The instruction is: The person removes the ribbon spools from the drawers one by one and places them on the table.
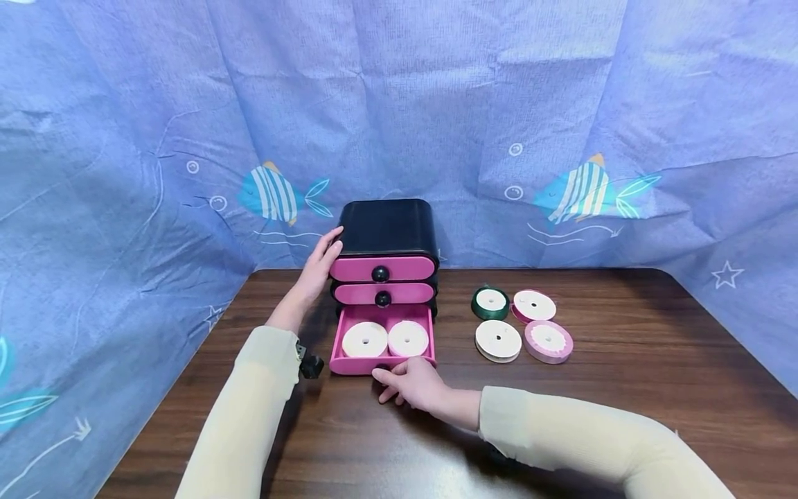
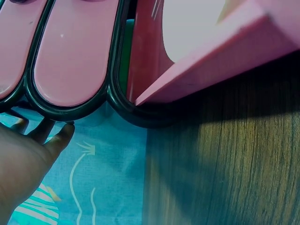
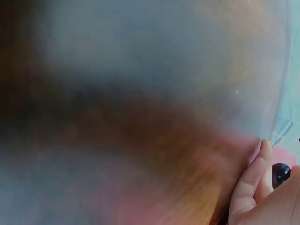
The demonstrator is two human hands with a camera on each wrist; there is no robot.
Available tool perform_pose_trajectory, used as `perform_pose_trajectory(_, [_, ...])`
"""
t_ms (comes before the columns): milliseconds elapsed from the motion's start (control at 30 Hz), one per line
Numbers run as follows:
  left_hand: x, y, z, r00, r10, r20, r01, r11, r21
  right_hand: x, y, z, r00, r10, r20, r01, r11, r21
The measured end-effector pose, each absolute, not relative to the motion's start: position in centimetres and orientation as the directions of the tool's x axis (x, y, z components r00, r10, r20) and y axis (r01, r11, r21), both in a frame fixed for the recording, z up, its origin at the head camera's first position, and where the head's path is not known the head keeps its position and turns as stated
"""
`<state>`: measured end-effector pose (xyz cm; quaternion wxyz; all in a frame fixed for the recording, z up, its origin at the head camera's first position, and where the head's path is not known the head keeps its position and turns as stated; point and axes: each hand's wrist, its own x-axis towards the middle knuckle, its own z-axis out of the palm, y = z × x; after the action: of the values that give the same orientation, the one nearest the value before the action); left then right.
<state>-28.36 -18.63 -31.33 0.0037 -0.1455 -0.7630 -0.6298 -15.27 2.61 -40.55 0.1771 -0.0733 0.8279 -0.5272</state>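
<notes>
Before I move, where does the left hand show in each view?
Head: left hand, left of centre, at the side of the black cabinet.
Left wrist: lower left.
Right wrist: not in the picture.
Shared landmark: open pink drawer, below centre in head, upper right in left wrist; too blurred to confirm in right wrist.

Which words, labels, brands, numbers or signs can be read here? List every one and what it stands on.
No readable text in any view.
Cabinet and open drawer: no lettering visible.
Spools: any marks are too small to read.
Curtain: drawings such as fish, no lettering.
The right wrist view is mostly blurred.
</notes>
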Motion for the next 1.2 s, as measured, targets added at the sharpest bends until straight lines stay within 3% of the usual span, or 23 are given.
perform_pose_trajectory(600, [-28.2, -18.6, -31.2, -0.958, 0.211, 0.192, 0.226, 0.148, 0.963, -13.9, 2.7, -40.0, -0.893, -0.393, -0.22, 0.019, 0.455, -0.891])
perform_pose_trajectory(933, [-28.3, -18.5, -31.2, -0.955, 0.215, 0.204, 0.233, 0.122, 0.965, -15.2, 3.7, -37.4, -0.872, -0.484, -0.068, -0.153, 0.403, -0.902])
perform_pose_trajectory(1200, [-28.3, -18.6, -31.3, -0.954, 0.214, 0.208, 0.239, 0.126, 0.963, -17.4, 5.4, -34.9, -0.882, -0.47, 0.024, -0.278, 0.479, -0.833])
